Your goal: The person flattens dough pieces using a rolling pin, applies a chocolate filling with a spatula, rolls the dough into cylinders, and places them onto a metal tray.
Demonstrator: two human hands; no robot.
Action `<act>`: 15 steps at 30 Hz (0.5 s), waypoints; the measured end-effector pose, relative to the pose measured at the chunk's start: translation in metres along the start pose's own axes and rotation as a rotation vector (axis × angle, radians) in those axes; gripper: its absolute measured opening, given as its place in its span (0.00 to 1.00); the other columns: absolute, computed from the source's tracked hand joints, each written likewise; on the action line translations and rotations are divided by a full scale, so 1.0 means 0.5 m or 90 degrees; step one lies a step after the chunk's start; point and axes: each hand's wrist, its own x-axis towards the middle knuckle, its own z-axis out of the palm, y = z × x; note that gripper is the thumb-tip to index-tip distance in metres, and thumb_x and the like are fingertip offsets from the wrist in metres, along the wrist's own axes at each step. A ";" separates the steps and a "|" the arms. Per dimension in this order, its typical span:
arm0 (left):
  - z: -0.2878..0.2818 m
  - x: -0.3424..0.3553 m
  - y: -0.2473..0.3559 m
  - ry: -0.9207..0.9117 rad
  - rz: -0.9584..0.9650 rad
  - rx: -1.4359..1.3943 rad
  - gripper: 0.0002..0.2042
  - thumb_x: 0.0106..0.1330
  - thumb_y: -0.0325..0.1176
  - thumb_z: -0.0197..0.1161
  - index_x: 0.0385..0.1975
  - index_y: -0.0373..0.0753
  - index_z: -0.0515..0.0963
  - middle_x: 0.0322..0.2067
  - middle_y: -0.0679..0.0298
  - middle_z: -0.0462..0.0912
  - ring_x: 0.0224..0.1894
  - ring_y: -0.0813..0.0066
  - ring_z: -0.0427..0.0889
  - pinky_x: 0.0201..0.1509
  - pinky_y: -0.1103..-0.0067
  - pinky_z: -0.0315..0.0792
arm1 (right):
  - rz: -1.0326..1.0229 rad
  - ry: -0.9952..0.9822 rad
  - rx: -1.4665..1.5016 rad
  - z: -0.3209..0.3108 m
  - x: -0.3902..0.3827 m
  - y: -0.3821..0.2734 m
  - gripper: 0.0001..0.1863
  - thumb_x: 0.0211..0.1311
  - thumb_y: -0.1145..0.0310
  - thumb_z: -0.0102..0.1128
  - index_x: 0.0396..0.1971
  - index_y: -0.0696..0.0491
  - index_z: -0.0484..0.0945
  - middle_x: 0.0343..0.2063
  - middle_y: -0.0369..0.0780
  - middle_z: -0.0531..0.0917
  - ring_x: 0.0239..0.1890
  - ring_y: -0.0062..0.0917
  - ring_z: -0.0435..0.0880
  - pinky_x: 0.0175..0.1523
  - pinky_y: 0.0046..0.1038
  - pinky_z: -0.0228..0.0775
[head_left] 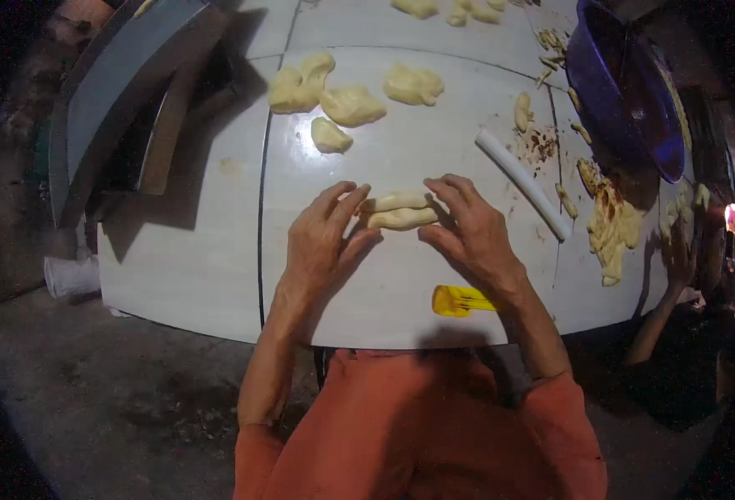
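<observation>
My left hand (321, 233) and my right hand (467, 229) curl their fingers at either end of two short, pale dough rolls (401, 217), lying side by side on the white tiled tabletop (175, 275). Each hand grips an end of the pair. Loose dough lumps (351, 106) lie beyond my hands. A white rolling rod (521, 182) rests diagonally to the right of my right hand, and a yellow plastic scraper (451, 301) lies below it, near my wrist.
A metal apparatus (109, 96) stands on the left. At right are a purple basin (617, 92), scattered dough strips and brown filling (609, 217). Another person's arm (672, 275) reaches onto the table's right edge. A whitish bundle (71, 275) sits off the left edge.
</observation>
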 end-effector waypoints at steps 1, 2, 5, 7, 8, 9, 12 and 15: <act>-0.005 0.005 0.004 -0.016 0.003 -0.036 0.23 0.55 0.30 0.78 0.51 0.38 0.82 0.51 0.52 0.83 0.51 0.53 0.86 0.52 0.66 0.82 | 0.003 0.002 -0.003 0.003 0.004 0.007 0.29 0.60 0.63 0.70 0.62 0.51 0.74 0.55 0.46 0.78 0.46 0.40 0.85 0.50 0.39 0.80; -0.003 0.010 0.006 -0.050 0.013 0.013 0.25 0.55 0.30 0.77 0.55 0.37 0.81 0.49 0.52 0.83 0.51 0.53 0.85 0.53 0.65 0.81 | -0.019 -0.021 -0.025 0.009 0.008 0.019 0.28 0.60 0.63 0.69 0.60 0.51 0.75 0.54 0.45 0.78 0.47 0.40 0.84 0.51 0.39 0.80; -0.013 0.044 0.014 -0.191 0.005 0.052 0.23 0.56 0.30 0.74 0.54 0.37 0.81 0.46 0.52 0.83 0.47 0.53 0.85 0.53 0.64 0.79 | -0.019 -0.064 -0.016 -0.004 0.026 0.031 0.21 0.62 0.62 0.68 0.53 0.55 0.79 0.49 0.44 0.80 0.47 0.40 0.83 0.50 0.39 0.78; -0.013 0.060 0.025 -0.184 0.005 0.061 0.17 0.58 0.28 0.71 0.49 0.36 0.82 0.43 0.53 0.83 0.45 0.52 0.84 0.52 0.63 0.79 | 0.011 -0.118 -0.002 -0.018 0.042 0.030 0.17 0.63 0.61 0.66 0.45 0.56 0.80 0.45 0.44 0.81 0.45 0.41 0.83 0.48 0.40 0.77; -0.012 0.067 0.029 -0.198 -0.006 0.059 0.15 0.58 0.27 0.69 0.46 0.36 0.83 0.42 0.52 0.84 0.45 0.51 0.84 0.52 0.63 0.79 | -0.035 -0.095 -0.007 -0.016 0.045 0.041 0.15 0.62 0.63 0.65 0.42 0.56 0.78 0.43 0.44 0.81 0.43 0.42 0.82 0.47 0.41 0.76; -0.012 0.071 0.033 -0.211 -0.018 0.056 0.13 0.58 0.25 0.67 0.43 0.35 0.83 0.42 0.52 0.84 0.45 0.51 0.84 0.51 0.62 0.79 | -0.044 -0.094 -0.007 -0.013 0.044 0.052 0.15 0.62 0.63 0.65 0.42 0.56 0.78 0.43 0.44 0.81 0.43 0.42 0.82 0.47 0.41 0.76; -0.015 0.062 0.030 -0.094 0.040 0.040 0.10 0.54 0.23 0.64 0.37 0.34 0.82 0.39 0.52 0.84 0.46 0.49 0.83 0.51 0.61 0.79 | 0.011 -0.119 0.070 -0.019 0.052 0.028 0.16 0.60 0.68 0.62 0.46 0.58 0.76 0.34 0.48 0.82 0.35 0.41 0.83 0.43 0.39 0.76; -0.047 0.038 0.044 -0.186 -0.095 0.074 0.10 0.58 0.27 0.63 0.40 0.34 0.79 0.39 0.48 0.84 0.45 0.45 0.83 0.52 0.59 0.77 | 0.232 -0.246 0.223 -0.050 0.075 -0.043 0.16 0.60 0.68 0.65 0.45 0.60 0.76 0.29 0.44 0.83 0.28 0.24 0.79 0.37 0.30 0.73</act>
